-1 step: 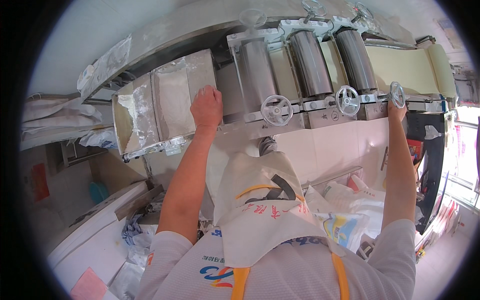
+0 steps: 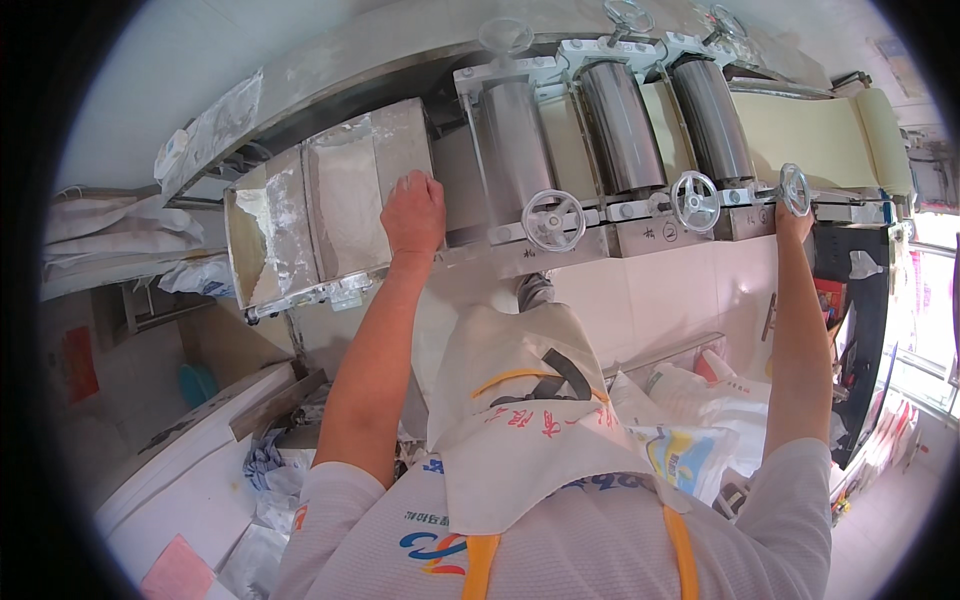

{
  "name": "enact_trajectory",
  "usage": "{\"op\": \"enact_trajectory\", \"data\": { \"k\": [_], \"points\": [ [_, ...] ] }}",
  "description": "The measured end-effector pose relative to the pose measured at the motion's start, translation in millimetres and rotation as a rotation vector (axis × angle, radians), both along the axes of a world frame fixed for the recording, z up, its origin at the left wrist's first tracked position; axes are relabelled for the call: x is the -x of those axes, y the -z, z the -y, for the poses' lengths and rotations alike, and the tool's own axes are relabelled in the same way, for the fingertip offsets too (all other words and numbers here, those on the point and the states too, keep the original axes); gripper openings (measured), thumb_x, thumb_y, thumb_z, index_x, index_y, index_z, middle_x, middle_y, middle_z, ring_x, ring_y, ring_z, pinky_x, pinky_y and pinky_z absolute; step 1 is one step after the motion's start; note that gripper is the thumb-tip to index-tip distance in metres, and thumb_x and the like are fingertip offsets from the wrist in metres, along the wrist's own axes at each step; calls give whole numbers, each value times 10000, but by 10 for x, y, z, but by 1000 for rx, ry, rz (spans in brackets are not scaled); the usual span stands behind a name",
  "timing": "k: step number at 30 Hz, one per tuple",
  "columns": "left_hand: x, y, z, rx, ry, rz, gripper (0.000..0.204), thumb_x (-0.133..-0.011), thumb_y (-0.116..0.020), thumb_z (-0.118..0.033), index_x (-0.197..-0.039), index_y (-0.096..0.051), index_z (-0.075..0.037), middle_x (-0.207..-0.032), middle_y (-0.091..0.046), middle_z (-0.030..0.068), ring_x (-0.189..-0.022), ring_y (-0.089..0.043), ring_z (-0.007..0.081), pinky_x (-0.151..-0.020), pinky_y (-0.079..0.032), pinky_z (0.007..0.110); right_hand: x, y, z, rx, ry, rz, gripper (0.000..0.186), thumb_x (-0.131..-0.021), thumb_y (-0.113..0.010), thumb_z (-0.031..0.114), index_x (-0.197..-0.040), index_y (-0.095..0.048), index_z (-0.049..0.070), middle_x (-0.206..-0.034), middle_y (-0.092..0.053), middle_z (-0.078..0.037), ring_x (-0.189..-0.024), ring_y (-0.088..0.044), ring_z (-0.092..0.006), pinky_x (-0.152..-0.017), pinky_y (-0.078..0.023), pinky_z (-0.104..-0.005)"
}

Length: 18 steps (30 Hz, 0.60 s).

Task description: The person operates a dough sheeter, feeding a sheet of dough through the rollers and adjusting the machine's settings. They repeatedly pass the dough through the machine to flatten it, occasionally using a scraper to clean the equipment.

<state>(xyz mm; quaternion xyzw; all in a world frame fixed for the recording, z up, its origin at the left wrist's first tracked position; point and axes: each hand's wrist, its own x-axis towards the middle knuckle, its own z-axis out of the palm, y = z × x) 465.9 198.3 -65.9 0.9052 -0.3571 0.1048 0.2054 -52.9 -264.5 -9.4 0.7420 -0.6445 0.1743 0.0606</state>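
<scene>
Pale dough sheet [image 2: 800, 135] runs along a machine with several shiny steel rollers [image 2: 622, 125]. Closed in a fist, my left hand [image 2: 413, 212] sits at the right edge of a metal hopper [image 2: 405, 150] dusted with flour, its fingers curled over that edge. My right arm stretches to the machine's right end. There, my right hand [image 2: 795, 226] is at the rightmost front handwheel [image 2: 794, 189], which hides its fingers. Two more silver handwheels, one in the middle [image 2: 694, 200] and one to the left [image 2: 553, 220], stand along the front side.
At the far right the dough ends in a thick roll [image 2: 884, 140]. White sacks [image 2: 710, 400] lie on the floor at my right, below the machine. A black cabinet [image 2: 858, 300] stands beside my right forearm. White bags [image 2: 120, 230] rest on a shelf at the left.
</scene>
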Motion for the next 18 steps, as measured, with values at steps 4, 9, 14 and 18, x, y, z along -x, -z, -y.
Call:
{"op": "enact_trajectory", "data": {
  "k": [4, 9, 14, 18],
  "points": [
    [-4, 3, -14, -8, -8, 3, 220, -999, -581, -265, -875, -595, -84, -848, -665, 128, -791, -676, 363, -657, -539, 510, -46, -9, -43, -18, 5, 47, 338, -851, -717, 349, -1081, -761, 106, -1083, -751, -188, -1058, -700, -401, -922, -547, -475],
    [-19, 30, -37, -36, -8, 27, 196, -989, -593, -255, -877, -599, -94, -845, -651, 122, -784, -684, 341, -631, -560, 477, -152, -82, -125, -71, 16, 54, 409, -889, -648, 407, -1119, -753, 86, -1120, -740, -209, -1101, -681, -417, -963, -527, -463],
    [-2, 7, -3, -24, -9, -2, 218, -1001, -579, -261, -876, -594, -83, -845, -662, 128, -789, -673, 359, -652, -535, 504, -56, -79, -81, -69, -8, 20, 401, -899, -638, 400, -1118, -754, 85, -1128, -737, -213, -1105, -679, -419, -969, -526, -461],
    [-13, 16, -40, -33, -22, 8, 215, -1000, -578, -261, -879, -593, -84, -850, -662, 130, -788, -672, 360, -652, -536, 503, -205, -93, -169, -70, 17, 71, 395, -906, -621, 394, -1112, -753, 84, -1125, -736, -218, -1110, -678, -421, -968, -528, -469]
  ]
}}
